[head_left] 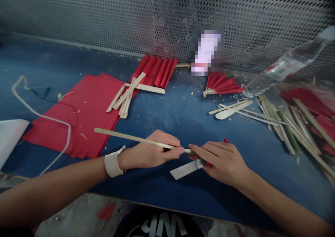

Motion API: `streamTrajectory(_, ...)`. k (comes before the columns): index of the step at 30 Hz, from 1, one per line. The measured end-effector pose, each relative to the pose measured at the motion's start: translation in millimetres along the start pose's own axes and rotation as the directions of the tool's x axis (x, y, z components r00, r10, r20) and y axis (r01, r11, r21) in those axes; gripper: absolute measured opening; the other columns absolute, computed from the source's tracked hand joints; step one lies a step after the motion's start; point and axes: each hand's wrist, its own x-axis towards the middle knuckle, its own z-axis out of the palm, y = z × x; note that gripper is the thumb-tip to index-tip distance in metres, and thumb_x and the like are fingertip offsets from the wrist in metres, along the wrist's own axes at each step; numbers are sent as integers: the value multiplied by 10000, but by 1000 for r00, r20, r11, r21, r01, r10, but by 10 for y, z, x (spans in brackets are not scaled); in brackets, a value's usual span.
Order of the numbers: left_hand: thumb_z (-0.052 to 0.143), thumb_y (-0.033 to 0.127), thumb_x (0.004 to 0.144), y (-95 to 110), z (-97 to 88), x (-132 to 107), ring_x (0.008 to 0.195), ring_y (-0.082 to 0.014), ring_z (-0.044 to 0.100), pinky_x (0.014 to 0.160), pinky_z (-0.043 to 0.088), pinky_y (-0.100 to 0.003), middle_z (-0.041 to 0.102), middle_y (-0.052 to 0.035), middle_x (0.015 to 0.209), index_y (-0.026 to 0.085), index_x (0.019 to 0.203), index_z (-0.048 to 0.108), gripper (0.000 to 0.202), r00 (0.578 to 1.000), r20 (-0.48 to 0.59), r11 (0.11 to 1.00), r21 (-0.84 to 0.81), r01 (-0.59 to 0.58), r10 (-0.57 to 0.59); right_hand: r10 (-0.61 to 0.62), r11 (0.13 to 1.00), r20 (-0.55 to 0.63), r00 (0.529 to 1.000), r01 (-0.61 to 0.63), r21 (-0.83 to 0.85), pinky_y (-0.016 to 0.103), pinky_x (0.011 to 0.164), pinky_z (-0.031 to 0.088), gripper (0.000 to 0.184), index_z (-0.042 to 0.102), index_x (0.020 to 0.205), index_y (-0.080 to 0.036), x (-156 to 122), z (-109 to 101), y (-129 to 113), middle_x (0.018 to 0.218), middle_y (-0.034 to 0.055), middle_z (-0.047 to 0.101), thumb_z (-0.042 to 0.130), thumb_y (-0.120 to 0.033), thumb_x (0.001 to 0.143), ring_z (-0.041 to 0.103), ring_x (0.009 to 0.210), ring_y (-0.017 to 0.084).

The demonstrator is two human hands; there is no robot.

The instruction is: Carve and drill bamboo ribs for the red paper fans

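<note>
A long thin bamboo stick (pixel 131 137) lies across my hands above the front of the blue table. My left hand (pixel 159 148) pinches it between thumb and fingers, with its free end pointing left over the red paper sheets (pixel 78 115). In my right hand (pixel 222 160) is a utility knife (pixel 184 170), its wide blade slanting down to the left below the stick. The fingertips of that hand also touch the stick's right end. Most of the knife's red handle is hidden in the palm.
Cut bamboo strips (pixel 128 96) rest on the red sheets, beside pleated red paper (pixel 157 71). A small red paper fan (pixel 222 84), a water bottle (pixel 288 64) and more bamboo pieces (pixel 282 125) are at the right. A white cable (pixel 44 115) loops at left. Perforated metal (pixel 104 20) stands behind.
</note>
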Motion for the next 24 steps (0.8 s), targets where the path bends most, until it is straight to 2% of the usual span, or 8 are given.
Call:
streamTrajectory(6,541,290,1066,25,14,-1,616,-99,582,618,418,-232,667,-1,670,159,720,679,395,1000,-21,1000,-9,11,-11,19,1000,-3,1000,-19,-17,239,647,457,255,676,1178,-146,-12,26,-23,814,-15,691,549,-88,964,600,695,75)
streamTrajectory(8,533,288,1059,30,2,-1,607,-93,581,600,424,-215,661,-1,660,158,733,698,388,998,5,996,-68,66,-66,18,1000,-9,1000,-18,3,233,643,460,260,670,1184,-150,-2,13,-7,825,-20,695,542,-92,965,604,697,73)
streamTrajectory(10,503,303,1057,28,-27,-2,563,-85,556,542,420,-196,644,2,646,157,767,716,389,989,24,968,-200,148,-147,8,1000,3,1000,-8,17,226,643,466,283,674,1183,-155,13,-21,36,838,-21,709,504,-85,968,623,703,67)
streamTrajectory(13,465,348,1053,15,-103,0,482,-80,479,449,365,-187,570,12,574,160,713,672,440,974,-79,915,-366,169,-211,31,999,38,999,-32,34,211,621,455,316,707,1136,-174,21,-103,153,842,-26,727,480,-66,946,640,684,48)
streamTrajectory(16,489,356,1048,9,-181,17,448,-69,413,433,311,-186,471,25,485,172,552,540,531,951,-203,940,-297,167,-233,73,993,75,994,-80,92,189,642,465,292,735,1096,-195,9,-182,287,878,-30,740,517,-74,944,667,719,37)
streamTrajectory(19,501,336,1044,6,-206,42,424,-61,397,422,292,-187,456,33,462,173,524,522,545,945,-198,948,-238,213,-262,45,997,134,990,-52,54,206,660,453,185,748,1074,-195,-5,-217,356,897,-13,733,573,-244,1040,683,780,56)
streamTrajectory(22,503,310,1039,6,-174,54,426,-61,412,415,291,-186,470,37,466,172,540,549,520,946,-181,954,-185,237,-270,42,996,170,984,-28,-84,250,630,390,417,761,1042,-180,-1,-223,319,784,2,675,590,-560,1041,631,719,84)
streamTrajectory(24,506,290,1031,9,-139,53,446,-65,425,422,300,-185,473,39,475,172,554,561,494,948,-192,963,-141,229,-253,56,985,168,984,-26,-173,274,649,377,538,767,1054,-168,16,-235,251,749,8,645,560,-664,1019,594,707,108)
